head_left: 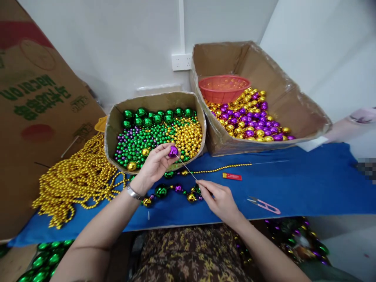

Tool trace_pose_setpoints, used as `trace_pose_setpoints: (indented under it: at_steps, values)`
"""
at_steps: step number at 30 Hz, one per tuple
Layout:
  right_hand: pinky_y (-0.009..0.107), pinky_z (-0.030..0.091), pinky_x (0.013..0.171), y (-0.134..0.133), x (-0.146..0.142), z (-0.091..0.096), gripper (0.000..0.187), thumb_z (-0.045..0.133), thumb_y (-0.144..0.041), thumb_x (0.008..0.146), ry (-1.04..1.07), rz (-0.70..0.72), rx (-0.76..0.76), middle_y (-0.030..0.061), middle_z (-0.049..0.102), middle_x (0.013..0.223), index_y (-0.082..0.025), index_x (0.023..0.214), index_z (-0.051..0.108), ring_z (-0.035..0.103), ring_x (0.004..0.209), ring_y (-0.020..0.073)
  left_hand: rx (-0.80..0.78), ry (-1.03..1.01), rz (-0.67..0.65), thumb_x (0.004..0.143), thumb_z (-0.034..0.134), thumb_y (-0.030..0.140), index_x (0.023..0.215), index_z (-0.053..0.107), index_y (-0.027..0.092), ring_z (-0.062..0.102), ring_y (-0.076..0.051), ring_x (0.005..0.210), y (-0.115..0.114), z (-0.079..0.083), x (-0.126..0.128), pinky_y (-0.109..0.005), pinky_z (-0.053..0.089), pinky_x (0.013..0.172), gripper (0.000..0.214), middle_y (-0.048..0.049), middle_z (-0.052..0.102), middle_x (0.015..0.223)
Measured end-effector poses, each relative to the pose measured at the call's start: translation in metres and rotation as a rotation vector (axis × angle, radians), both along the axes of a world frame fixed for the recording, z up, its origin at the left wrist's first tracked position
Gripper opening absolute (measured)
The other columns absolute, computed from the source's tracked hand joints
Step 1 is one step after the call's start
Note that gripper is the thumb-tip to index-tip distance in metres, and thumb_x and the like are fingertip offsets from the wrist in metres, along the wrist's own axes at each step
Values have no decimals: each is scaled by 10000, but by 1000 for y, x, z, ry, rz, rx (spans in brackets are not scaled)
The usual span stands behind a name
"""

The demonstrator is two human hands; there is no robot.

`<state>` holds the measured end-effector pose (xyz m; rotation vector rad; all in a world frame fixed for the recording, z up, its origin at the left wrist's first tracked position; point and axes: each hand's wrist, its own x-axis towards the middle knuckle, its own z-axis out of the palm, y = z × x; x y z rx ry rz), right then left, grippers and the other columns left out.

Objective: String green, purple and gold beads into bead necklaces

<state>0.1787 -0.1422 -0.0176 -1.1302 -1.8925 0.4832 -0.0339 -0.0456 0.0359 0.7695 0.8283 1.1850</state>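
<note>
Gold strands (79,176): heaped on the blue cloth (308,188), far left.
Small box (155,129): green and gold beads inside.
Left hand (154,166): fingertips pinch a purple bead (173,151) in front of the small box.
Needle (186,168): runs from the bead down to the right hand.
Right hand (219,199): fingers closed on the needle's lower end, above the strung beads (173,191).
Large box (258,98): gold and purple beads, red basket (223,88).
</note>
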Motion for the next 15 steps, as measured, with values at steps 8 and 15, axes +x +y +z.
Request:
trace_pose_setpoints:
  at_steps: [8, 15]
  values:
    - [283, 589, 755, -1, 2, -1, 257, 469, -219, 955, -45, -4, 12, 56, 754, 956, -204, 1088, 689, 725, 822, 173, 48, 26, 27, 704, 785, 259, 916, 683, 139, 677, -163, 806, -3, 1, 0, -335, 580, 796, 265, -42, 672, 898]
    - [286, 594, 746, -1, 1, 2, 256, 467, -217, 951, -29, -5, 7, 57, 756, 957, -203, 1062, 697, 730, 811, 181, 135, 139, 48, 732, 773, 268, 956, 671, 161, 653, -142, 826, -9, -5, 2, -300, 567, 784, 268, -35, 657, 925]
